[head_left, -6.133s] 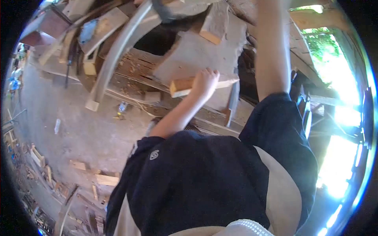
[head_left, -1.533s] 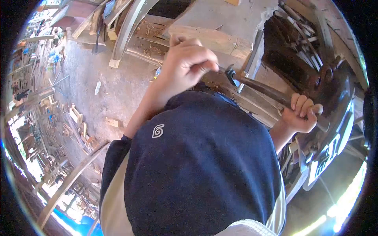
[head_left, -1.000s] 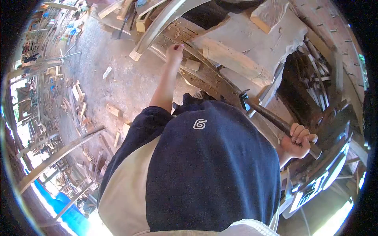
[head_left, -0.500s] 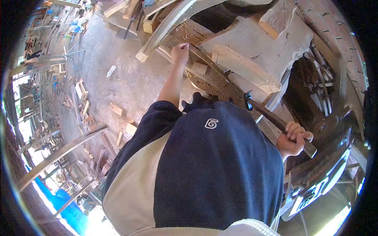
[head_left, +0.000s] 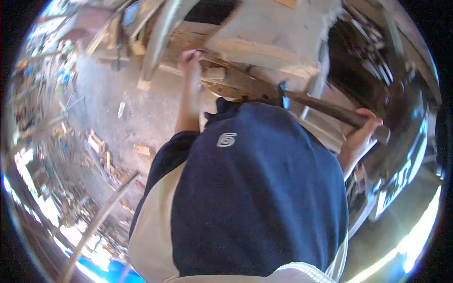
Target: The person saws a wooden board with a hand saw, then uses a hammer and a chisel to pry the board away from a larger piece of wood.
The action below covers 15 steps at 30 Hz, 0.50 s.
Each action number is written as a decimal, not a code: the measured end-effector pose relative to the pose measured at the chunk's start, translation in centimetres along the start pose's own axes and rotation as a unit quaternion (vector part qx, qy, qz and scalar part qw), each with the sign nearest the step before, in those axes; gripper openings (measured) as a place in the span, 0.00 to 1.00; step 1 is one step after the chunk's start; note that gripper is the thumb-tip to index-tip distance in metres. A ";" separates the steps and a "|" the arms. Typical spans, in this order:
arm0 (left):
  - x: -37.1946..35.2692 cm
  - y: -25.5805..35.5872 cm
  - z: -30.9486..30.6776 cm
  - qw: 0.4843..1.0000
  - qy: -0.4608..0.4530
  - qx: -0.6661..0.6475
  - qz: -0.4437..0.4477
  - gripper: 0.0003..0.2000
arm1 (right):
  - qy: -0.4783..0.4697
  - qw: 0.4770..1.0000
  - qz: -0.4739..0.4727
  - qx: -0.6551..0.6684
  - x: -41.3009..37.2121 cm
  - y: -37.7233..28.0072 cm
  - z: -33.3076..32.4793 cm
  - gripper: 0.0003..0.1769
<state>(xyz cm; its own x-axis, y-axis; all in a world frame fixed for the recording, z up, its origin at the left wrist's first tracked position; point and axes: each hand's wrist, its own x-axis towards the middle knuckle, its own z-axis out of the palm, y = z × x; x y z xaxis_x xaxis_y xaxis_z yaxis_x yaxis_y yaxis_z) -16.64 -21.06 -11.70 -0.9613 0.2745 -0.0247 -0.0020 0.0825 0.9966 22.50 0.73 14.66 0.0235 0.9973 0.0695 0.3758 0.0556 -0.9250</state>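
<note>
My right hand (head_left: 366, 131) is wrapped round the thick wooden handle of a long tool (head_left: 328, 106), close to the handle's end. At the other end of the handle, just beyond my shirt, is a shiny metal fitting (head_left: 283, 92). My left hand (head_left: 190, 58) is closed above a long board (head_left: 231, 88). A thin dark strip (head_left: 252, 75) runs between this hand and the metal fitting. Blur hides whether the strip belongs to the tool and what the left fingers hold. A small wooden block (head_left: 215, 73) lies beside my left wrist.
A broad pale slab (head_left: 283, 28) with a rough edge lies ahead. A curved beam (head_left: 160, 40) slants down left of my left hand. Offcuts (head_left: 142, 150) lie on the concrete floor (head_left: 137, 104). A long pole (head_left: 101, 214) crosses the lower left; stacked timber fills the right.
The view has shifted, so the slab and board appear higher and further left. The tool's handle lies flatter across the view, and my right hand has risen with it. My left hand remains closed.
</note>
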 end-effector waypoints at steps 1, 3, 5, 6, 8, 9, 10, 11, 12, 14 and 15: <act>-0.8 1.5 0.4 0.999 -0.028 -0.033 -0.019 0.05 | 0.033 0.999 0.005 -0.002 -0.1 -0.5 -0.6 0.32; -1.3 3.2 0.8 0.995 -0.079 -0.048 -0.029 0.06 | 0.112 0.994 -0.010 0.009 -0.4 0.1 -2.7 0.34; -2.2 5.8 1.8 0.993 -0.119 -0.013 -0.024 0.07 | 0.209 0.976 -0.030 0.056 -0.3 0.8 -6.4 0.39; -2.7 7.4 2.3 0.990 -0.137 0.007 -0.029 0.07 | 0.224 0.973 -0.028 0.042 -0.5 0.4 -8.3 0.39; -3.3 8.9 3.2 0.988 -0.153 0.023 0.014 0.07 | 0.298 0.942 0.053 0.144 -0.9 -1.1 -11.1 0.39; -3.6 9.5 3.7 0.986 -0.149 0.041 0.065 0.08 | 0.365 0.927 0.040 0.081 -1.2 -1.1 -11.7 0.39; -3.9 10.1 4.4 0.984 -0.164 0.038 0.063 0.08 | 0.378 0.922 0.041 0.075 -1.4 -0.3 -12.1 0.39; -4.2 10.7 5.0 0.987 -0.132 -0.008 0.092 0.08 | 0.403 0.913 0.020 0.056 -1.6 1.0 -12.5 0.39; -4.4 11.4 5.6 0.986 -0.099 -0.055 0.119 0.09 | 0.428 0.903 -0.001 0.038 -1.6 1.5 -12.4 0.39; -4.6 13.0 6.3 0.989 -0.087 0.012 0.116 0.09 | 0.437 0.898 -0.003 -0.054 -2.5 4.5 -11.5 0.35; -4.8 13.8 6.8 0.991 -0.064 0.005 0.119 0.09 | 0.434 0.897 -0.021 -0.079 -2.7 6.9 -11.6 0.33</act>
<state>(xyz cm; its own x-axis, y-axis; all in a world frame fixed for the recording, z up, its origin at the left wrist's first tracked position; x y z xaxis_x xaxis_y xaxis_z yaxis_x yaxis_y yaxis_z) -10.22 -14.72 1.60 -0.8917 0.4056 0.2007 0.2237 0.0096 0.9746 35.78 -2.12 12.40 0.6936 0.5777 0.4303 0.5174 0.0161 -0.8556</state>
